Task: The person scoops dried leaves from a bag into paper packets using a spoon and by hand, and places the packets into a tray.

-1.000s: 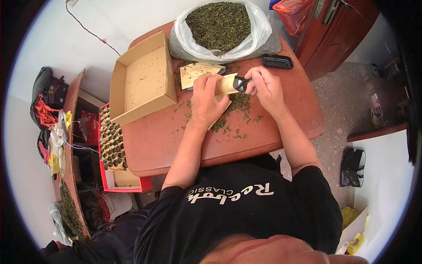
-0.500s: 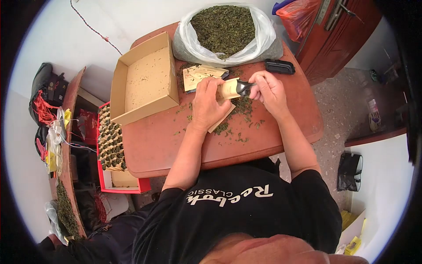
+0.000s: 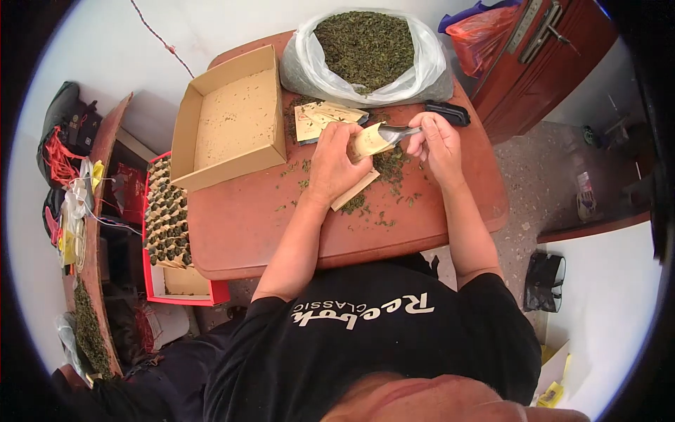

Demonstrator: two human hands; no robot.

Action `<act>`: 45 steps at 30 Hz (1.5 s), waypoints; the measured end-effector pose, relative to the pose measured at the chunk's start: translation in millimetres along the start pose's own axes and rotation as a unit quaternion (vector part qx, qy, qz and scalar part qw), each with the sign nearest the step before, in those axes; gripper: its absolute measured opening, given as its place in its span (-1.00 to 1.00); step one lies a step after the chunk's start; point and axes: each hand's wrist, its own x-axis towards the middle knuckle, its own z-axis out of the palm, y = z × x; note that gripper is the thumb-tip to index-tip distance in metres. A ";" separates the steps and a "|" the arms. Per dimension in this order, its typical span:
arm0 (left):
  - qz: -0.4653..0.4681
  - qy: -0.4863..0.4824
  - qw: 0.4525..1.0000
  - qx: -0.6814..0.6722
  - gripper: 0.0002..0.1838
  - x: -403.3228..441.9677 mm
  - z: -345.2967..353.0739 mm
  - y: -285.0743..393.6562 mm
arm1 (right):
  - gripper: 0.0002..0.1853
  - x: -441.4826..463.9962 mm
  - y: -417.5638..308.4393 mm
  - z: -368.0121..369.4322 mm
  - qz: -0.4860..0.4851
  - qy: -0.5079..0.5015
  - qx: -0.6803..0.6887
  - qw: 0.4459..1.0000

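My left hand point(image 3: 333, 163) is wrapped around a small tan paper packet point(image 3: 369, 143), its mouth facing right. My right hand point(image 3: 437, 144) pinches the handle of a metal spoon point(image 3: 399, 133), whose bowl end is at the packet's mouth. How far the bowl reaches inside is hard to make out. Just behind my left hand lie several flat paper packets point(image 3: 323, 121). Another tan packet point(image 3: 357, 190) shows partly below that hand. Loose dried green leaves point(image 3: 391, 171) are scattered on the table around and under my hands.
A large clear plastic bag point(image 3: 302, 67) of dried leaves stands at the table's back. To the left is a shallow cardboard box point(image 3: 232, 160); a black object point(image 3: 450, 112) lies at right. Beside the brown table point(image 3: 274, 243), a red box point(image 3: 152, 271) holds rows of filled packets.
My right hand has turned and drawn slightly away from the packet, so more of the spoon's handle shows. My left hand still grips the packet. The whole view has shifted slightly.
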 end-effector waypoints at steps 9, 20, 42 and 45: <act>-0.074 0.042 0.995 -0.057 -0.54 2.8 -4.9 -13.0 | -0.67 35.3 -22.4 -6.4 -0.003 0.070 -0.001 0.998; -0.118 0.089 0.985 -0.085 -0.51 6.8 -6.3 -22.6 | -0.70 158.7 12.0 -12.7 -0.087 0.018 -0.427 0.900; -0.144 0.080 0.984 -0.072 -0.52 8.3 -6.3 -19.2 | -0.76 144.5 -13.2 -5.4 0.149 0.047 -0.033 0.987; -0.138 0.076 0.986 -0.056 -0.51 7.8 -5.4 -21.5 | -0.77 131.7 -28.4 -8.4 0.159 0.016 -0.026 0.987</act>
